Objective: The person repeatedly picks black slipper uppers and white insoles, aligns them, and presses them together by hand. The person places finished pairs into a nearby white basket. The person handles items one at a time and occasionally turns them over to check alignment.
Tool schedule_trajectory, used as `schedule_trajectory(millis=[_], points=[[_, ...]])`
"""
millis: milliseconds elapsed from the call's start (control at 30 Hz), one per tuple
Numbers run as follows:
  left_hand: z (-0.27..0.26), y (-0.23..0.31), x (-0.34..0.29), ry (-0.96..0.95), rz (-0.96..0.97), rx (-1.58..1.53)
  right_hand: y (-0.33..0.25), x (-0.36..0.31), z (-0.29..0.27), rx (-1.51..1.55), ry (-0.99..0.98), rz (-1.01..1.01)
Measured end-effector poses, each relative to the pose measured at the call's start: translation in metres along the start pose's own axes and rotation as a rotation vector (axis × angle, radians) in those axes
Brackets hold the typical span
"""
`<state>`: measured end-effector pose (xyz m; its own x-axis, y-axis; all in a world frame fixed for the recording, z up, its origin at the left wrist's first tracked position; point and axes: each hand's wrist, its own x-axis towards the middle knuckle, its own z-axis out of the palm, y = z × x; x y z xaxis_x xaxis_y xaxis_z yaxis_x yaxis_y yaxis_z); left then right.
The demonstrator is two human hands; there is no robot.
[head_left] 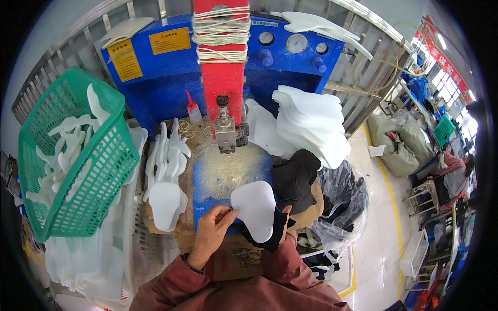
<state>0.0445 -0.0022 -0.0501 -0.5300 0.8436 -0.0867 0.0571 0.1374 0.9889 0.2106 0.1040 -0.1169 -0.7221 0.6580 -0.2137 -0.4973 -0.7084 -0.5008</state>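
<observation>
A smooth white shaped sheet (254, 207), rounded at the top and narrower below, is tilted in front of me over the blue work plate (203, 194). My left hand (211, 232) pinches its left edge between thumb and fingers. Behind and below this sheet, a black shaped piece (264, 243) shows, apparently fabric. My right hand (285, 228) grips the black piece at its right side, its fingers mostly hidden. Yellowish powder covers the plate under the metal machine head (226, 136). Stacked black pieces (296, 179) lie just beyond my right hand.
A blue machine (171, 67) with gauges and a red arm (223, 78) stands ahead. White sheets are stacked (311, 124) at right and piled (167, 205) at left. A green basket (111, 171) holds white pieces. A plastic-lined bin (353, 207) stands right, near a red-tipped bottle (194, 113).
</observation>
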Motion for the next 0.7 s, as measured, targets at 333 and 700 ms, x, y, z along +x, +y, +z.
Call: schedule_trajectory(millis=[333, 700], points=[[0.004, 0.002, 0.005, 0.082, 0.049, 0.029, 0.004, -0.004, 0.002, 0.387, -0.394, 0.022], [0.009, -0.018, 0.016, 0.162, 0.034, 0.194, 0.016, -0.014, -0.006, -0.108, 0.135, -0.1]])
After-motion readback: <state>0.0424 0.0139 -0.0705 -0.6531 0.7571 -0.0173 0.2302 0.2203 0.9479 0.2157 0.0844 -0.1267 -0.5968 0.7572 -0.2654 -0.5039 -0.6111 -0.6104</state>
